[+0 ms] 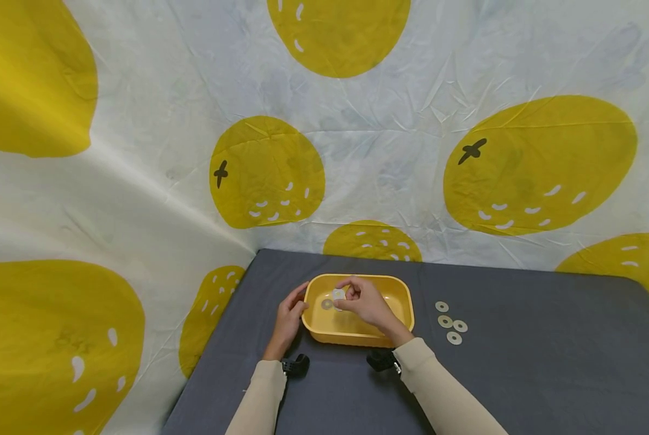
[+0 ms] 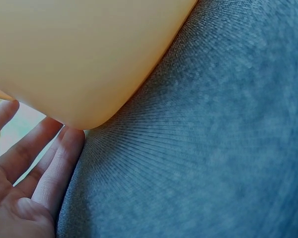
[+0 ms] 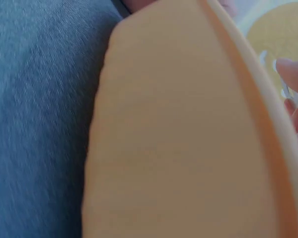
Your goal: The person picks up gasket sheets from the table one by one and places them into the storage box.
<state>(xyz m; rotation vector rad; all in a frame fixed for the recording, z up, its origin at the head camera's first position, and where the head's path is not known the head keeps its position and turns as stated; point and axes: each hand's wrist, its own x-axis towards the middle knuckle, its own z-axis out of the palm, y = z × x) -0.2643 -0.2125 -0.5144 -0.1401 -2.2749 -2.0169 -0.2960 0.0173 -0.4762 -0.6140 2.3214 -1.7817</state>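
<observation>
The right hand [image 1: 364,302] pinches a pale washer [image 1: 338,294] over the yellow tub [image 1: 395,290], which stands near the surface's [image 1: 547,362] far left corner. The left hand [image 1: 290,314] rests flat-fingered against the tub's left wall, holding nothing. Four washers [image 1: 449,322] lie just right of the tub.

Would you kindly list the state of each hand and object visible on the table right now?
Left hand: fingers straight, resting against the tub's left wall.
Right hand: over the tub, pinching a small pale disc.
Yellow tub: upright on the grey cloth, one washer lying inside.
Four washers: lying flat on the cloth, right of the tub, untouched.
</observation>
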